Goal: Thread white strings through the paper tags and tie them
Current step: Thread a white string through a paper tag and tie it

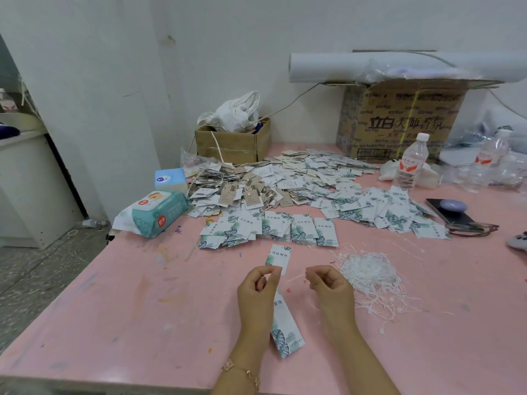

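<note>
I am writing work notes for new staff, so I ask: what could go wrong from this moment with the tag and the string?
1. The thin white string pinched by the right hand is apart from the white leaf-printed paper tag held by the left hand; its tip may miss the hole, which I cannot see.
2. The tangled pile of white strings lies beside the right hand; the held string could snag it and drag others.
</note>
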The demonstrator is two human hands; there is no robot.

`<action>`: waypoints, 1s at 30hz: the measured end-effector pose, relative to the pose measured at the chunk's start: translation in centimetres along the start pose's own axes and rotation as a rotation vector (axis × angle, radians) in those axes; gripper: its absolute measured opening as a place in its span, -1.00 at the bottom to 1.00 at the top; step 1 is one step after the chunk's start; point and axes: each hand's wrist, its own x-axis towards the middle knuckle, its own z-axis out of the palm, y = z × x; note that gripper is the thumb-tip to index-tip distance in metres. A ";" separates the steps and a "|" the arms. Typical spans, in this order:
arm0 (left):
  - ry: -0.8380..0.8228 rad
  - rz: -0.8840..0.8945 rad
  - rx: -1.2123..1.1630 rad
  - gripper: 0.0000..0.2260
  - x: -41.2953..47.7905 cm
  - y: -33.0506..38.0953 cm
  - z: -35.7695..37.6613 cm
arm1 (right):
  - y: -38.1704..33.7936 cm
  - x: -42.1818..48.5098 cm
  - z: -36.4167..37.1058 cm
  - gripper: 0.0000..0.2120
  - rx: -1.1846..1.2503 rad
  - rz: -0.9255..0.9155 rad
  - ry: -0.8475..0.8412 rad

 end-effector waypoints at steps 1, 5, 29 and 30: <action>0.002 0.004 0.011 -0.95 0.0 0.0 0.0 | 0.0 0.0 -0.1 -0.86 -0.006 -0.001 0.003; 0.001 0.030 0.047 -0.90 -0.1 0.2 0.1 | -0.6 -0.5 0.1 -0.85 -0.020 0.003 -0.032; -0.066 0.082 0.119 -0.89 -0.5 0.5 0.1 | -1.3 -0.9 0.7 -0.91 -0.046 -0.007 -0.066; -0.055 0.063 0.118 -0.91 -0.4 0.4 0.1 | -1.2 -0.8 0.6 -0.91 -0.063 -0.012 -0.059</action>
